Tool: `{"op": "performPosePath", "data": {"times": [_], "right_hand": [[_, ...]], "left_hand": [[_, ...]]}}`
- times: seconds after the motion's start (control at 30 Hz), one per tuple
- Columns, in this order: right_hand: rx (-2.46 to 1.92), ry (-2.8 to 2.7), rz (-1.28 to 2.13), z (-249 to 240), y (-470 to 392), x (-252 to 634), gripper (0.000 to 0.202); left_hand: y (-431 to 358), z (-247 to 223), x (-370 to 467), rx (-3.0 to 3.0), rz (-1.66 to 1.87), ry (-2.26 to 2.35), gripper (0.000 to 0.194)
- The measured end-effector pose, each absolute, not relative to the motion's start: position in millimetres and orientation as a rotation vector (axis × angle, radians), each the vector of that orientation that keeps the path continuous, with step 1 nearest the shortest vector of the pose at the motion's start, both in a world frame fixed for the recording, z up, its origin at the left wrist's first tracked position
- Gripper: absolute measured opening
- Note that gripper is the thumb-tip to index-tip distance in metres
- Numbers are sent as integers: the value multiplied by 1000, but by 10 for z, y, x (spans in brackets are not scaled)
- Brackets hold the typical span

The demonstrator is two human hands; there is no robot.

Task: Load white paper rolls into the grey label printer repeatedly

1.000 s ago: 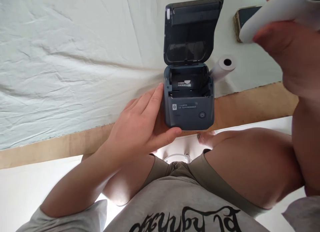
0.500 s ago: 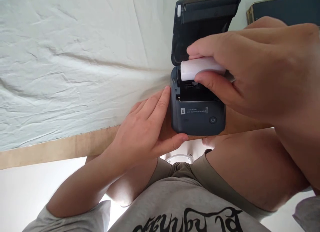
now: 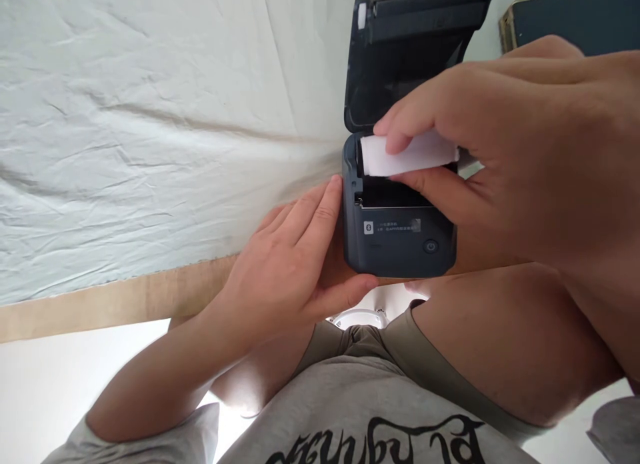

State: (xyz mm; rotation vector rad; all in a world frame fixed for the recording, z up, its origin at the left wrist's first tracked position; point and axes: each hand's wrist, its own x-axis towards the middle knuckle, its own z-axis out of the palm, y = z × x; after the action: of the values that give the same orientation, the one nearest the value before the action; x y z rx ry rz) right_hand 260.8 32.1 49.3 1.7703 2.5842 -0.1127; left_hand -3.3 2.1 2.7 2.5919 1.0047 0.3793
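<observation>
A small dark portable label printer [image 3: 400,254] sits at the table edge with its lid [image 3: 380,71] swung up and back. In my right hand [image 3: 525,141] is a white paper roll [image 3: 417,155], pinched between thumb and fingers. The roll is partly inside the printer's compartment, slightly tilted, and its right end is partly covered by the hand. Against the printer's left side lie the stretched fingertips of my left hand [image 3: 285,261]; its thumb reaches along the front edge. A power button and a Bluetooth mark show on the printer's front panel.
A wrinkled pale cloth [image 3: 175,131] covers the table, with a bare wooden edge strip [image 3: 125,297] along the front. Behind my right hand lies a dark flat device with a tan rim [image 3: 575,24]. My legs are below the table edge.
The paper roll has gone lower into the compartment, and a right finger now presses on its top. The printer appears slightly lower and further right in view. My left hand keeps its place.
</observation>
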Motion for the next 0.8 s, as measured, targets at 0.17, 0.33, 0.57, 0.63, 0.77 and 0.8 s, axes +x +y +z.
{"op": "performPosePath", "data": {"times": [0.17, 0.33, 0.57, 0.63, 0.77, 0.8], "right_hand": [[1862, 2630, -182, 497, 311, 2588, 59], [1929, 2673, -193, 525, 302, 2650, 48], [1734, 2958, -226, 545, 118, 2756, 44], [1602, 2973, -312, 515, 90, 2740, 56], [1450, 2963, -501, 480, 92, 2744, 73], [1487, 2965, -512, 484, 99, 2768, 75]], "left_hand": [[29, 49, -36, 2592, 341, 1025, 98], [40, 63, -44, 2553, 333, 1028, 98], [20, 67, -17, 2498, 437, 993, 94], [23, 85, -13, 2464, 439, 1001, 86], [37, 93, -20, 2486, 378, 975, 67], [37, 87, -20, 2499, 387, 966, 64]]}}
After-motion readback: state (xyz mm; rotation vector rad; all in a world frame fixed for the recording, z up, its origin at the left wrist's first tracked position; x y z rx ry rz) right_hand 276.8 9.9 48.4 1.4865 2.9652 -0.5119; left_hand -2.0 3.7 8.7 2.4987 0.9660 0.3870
